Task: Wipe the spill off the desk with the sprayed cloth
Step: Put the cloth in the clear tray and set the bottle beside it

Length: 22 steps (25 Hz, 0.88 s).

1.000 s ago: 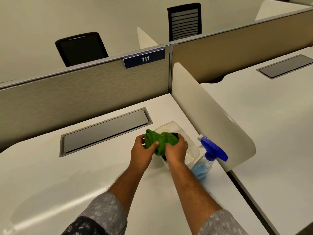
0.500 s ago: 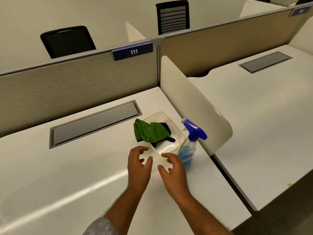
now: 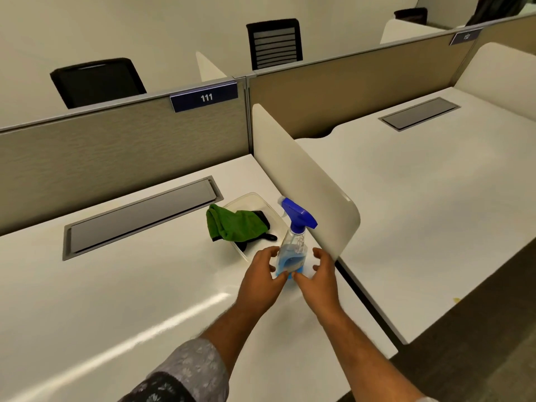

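A green cloth (image 3: 232,224) lies bunched over the edge of a clear plastic container (image 3: 249,197) on the white desk (image 3: 116,285), on top of something black. To its right stands a spray bottle (image 3: 298,219) with a blue head and blue liquid. My left hand (image 3: 261,277) and my right hand (image 3: 319,280) cup the bottle's base from either side, fingers spread, thumbs meeting in front of it. The bottle still rests on the desk. I see no spill on this desk.
A cream divider panel (image 3: 304,181) rises just right of the bottle. A grey cable hatch (image 3: 139,216) sits in the desk at the back left, below the partition labelled 111 (image 3: 206,97). The neighbouring desk has a small yellowish mark (image 3: 456,299) near its front edge.
Both hands let go of the green cloth, left it on the container, drew back, then moved right to either side of the spray bottle.
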Available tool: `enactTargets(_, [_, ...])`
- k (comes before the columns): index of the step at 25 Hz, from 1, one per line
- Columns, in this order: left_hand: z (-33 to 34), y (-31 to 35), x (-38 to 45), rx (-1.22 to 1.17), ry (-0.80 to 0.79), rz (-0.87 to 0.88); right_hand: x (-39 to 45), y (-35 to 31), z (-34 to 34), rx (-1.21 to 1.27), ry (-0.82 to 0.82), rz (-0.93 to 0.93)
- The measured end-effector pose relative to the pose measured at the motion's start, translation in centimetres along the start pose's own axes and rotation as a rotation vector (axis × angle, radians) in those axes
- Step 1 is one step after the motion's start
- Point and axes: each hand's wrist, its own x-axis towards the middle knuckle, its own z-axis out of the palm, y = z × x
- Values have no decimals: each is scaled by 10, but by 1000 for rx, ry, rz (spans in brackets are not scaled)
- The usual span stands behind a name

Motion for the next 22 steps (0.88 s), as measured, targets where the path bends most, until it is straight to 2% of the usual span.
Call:
enactTargets(3, [2,3,4,-4,-14,25,19,0,-5,-37,-159,-47])
enactTargets(8, [-1,9,2,-4,31,-45,18,3,-14,-23,-153,-156])
enactTargets(14, [-30,14,-13,-91,169,51,8,-33,-21,-30,-149,-319])
enactTargets(18, [-58,17,-1,-82,259,111,20,-70,-2,-27,-153,-361])
enactTargets(22, [-72,9,20,-4,269,77,35,-81,24,-83,-172,-362])
